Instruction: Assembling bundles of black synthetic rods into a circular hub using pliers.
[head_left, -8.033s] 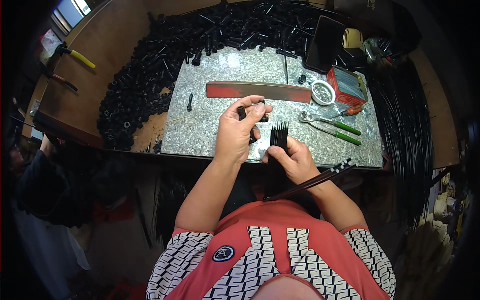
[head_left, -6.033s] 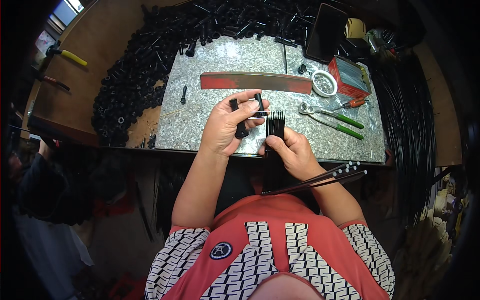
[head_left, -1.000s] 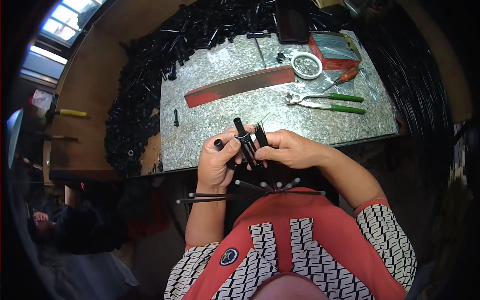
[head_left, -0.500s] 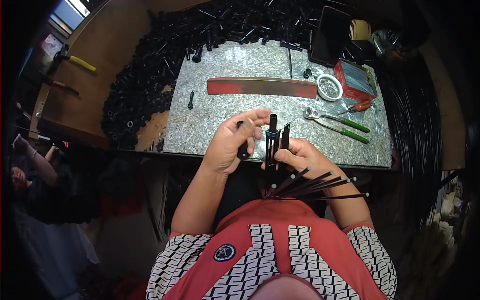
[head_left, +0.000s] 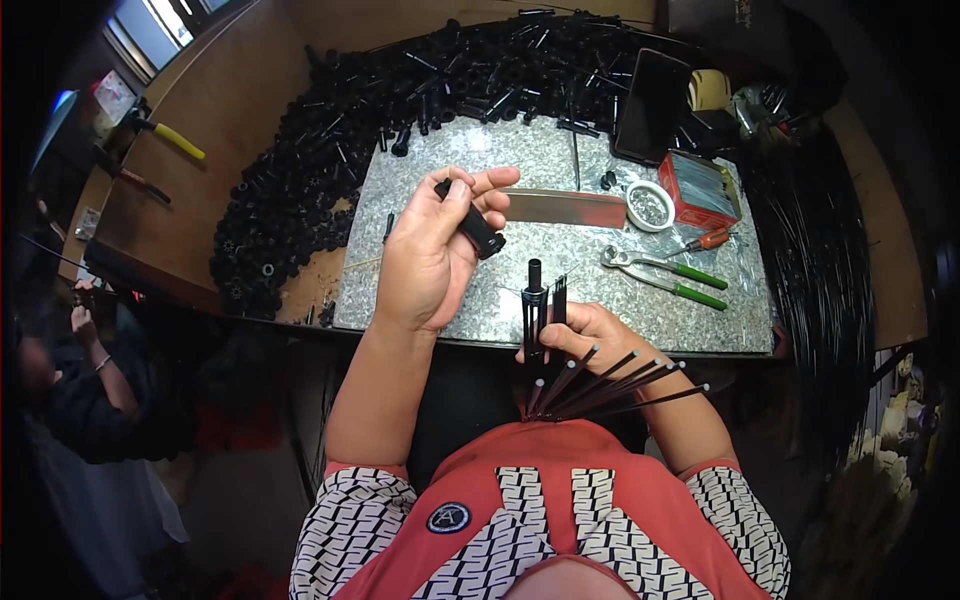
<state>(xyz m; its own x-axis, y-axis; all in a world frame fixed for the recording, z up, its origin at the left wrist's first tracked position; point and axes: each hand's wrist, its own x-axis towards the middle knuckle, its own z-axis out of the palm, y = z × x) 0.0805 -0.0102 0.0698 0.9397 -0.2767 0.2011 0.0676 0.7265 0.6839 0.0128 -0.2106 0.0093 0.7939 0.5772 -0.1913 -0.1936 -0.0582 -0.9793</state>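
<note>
Head view: leftmost, we recorded our left hand [head_left: 425,245] over the left half of the speckled tabletop [head_left: 480,300], thumb pressed on a loose black barrel [head_left: 473,230] whose long axis slanted from upper left to lower right. Index finger stood out extended; the others were half curled about the barrel. Right of that hand and closer to us, apart from its fingertips, we noted the slotted black tube [head_left: 535,272] at the middle of the tabletop's near edge, narrow end toward the far edge. Just right of it, nearly parallel, rose the thin black ribs [head_left: 559,303]. Our right hand [head_left: 590,328] was nearer the tube: thumb and fingers gripped the ribs and appeared to pinch the tube's lower part, though we could not resolve each fingertip's contact.
</note>
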